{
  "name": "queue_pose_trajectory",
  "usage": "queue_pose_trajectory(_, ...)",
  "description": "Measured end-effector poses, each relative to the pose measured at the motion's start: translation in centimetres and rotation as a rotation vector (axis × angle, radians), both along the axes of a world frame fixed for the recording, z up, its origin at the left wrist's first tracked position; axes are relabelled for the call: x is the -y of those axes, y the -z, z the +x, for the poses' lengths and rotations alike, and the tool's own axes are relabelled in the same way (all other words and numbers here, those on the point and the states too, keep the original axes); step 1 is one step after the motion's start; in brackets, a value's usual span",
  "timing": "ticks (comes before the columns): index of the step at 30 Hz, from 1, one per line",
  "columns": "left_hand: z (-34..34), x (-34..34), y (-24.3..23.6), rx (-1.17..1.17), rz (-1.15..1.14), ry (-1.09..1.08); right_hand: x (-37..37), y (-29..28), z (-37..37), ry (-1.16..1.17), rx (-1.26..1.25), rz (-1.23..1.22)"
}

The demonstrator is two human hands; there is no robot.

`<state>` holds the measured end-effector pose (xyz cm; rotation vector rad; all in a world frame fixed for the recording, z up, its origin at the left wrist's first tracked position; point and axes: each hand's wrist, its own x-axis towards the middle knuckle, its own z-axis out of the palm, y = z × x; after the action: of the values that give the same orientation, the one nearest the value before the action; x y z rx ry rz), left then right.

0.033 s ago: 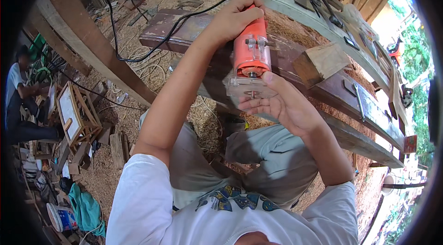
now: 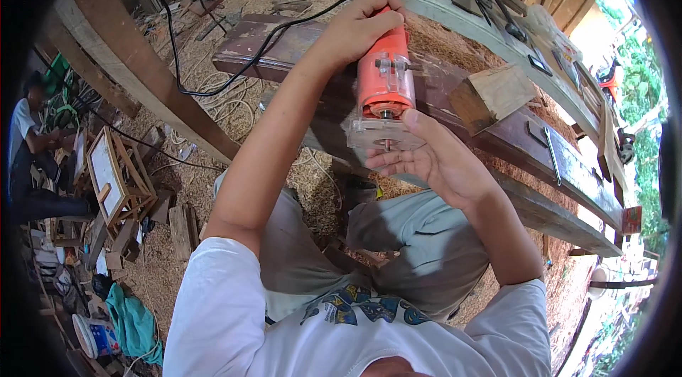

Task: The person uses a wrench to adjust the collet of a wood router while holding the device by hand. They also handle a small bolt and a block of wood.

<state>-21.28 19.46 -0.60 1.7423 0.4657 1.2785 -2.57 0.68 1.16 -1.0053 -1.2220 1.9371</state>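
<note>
An orange trim router (image 2: 381, 82) with a transparent plastic base (image 2: 383, 135) lies tilted over the dark wooden boards, its base end toward me. My left hand (image 2: 373, 22) is wrapped round its far end, where a black cord (image 2: 266, 47) trails off to the left. At the base, my right hand (image 2: 433, 153) has its thumb against the upper edge and its fingers curled beneath, gripping it. A small bit or shaft (image 2: 387, 144) shows through the plastic between those fingers. Beside the router, to the right, sits a pale wooden block (image 2: 495, 96).
A maroon plank (image 2: 245, 47) spans the bench, with a metal square (image 2: 553, 153) at its right. Behind it a whitish beam (image 2: 462, 18) carries pliers (image 2: 483, 4) and a phone (image 2: 540, 65). A leaning timber (image 2: 135, 57) and a seated person (image 2: 35, 143) are at left; shavings cover the ground.
</note>
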Motion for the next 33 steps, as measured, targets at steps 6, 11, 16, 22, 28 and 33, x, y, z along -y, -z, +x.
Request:
queue_pose_trajectory(6,-0.4,0.2,-0.1,-0.001,-0.065,0.023,0.0,-0.5,0.2,0.045,0.072,0.017)
queue_pose_trajectory(11,-0.3,1.0,-0.7,-0.018,-0.129,0.033,0.1,-0.3,0.9,0.064,0.071,0.142)
queue_pose_trajectory(16,-0.5,0.1,0.0,-0.052,0.029,-0.072,-0.3,0.3,0.1,0.074,-0.023,0.060)
queue_pose_trajectory(22,-0.3,0.5,-0.2,-0.060,0.019,-0.095,-0.2,0.7,-0.2,0.063,-0.069,0.027)
queue_pose_trajectory(28,-0.3,0.6,-0.2,-0.016,-0.023,-0.078,-0.2,0.8,-0.1,0.031,-0.048,0.036)
queue_pose_trajectory(33,-0.1,1.1,-0.6,0.004,-0.067,-0.060,0.3,0.3,-0.3,0.044,-0.046,0.036)
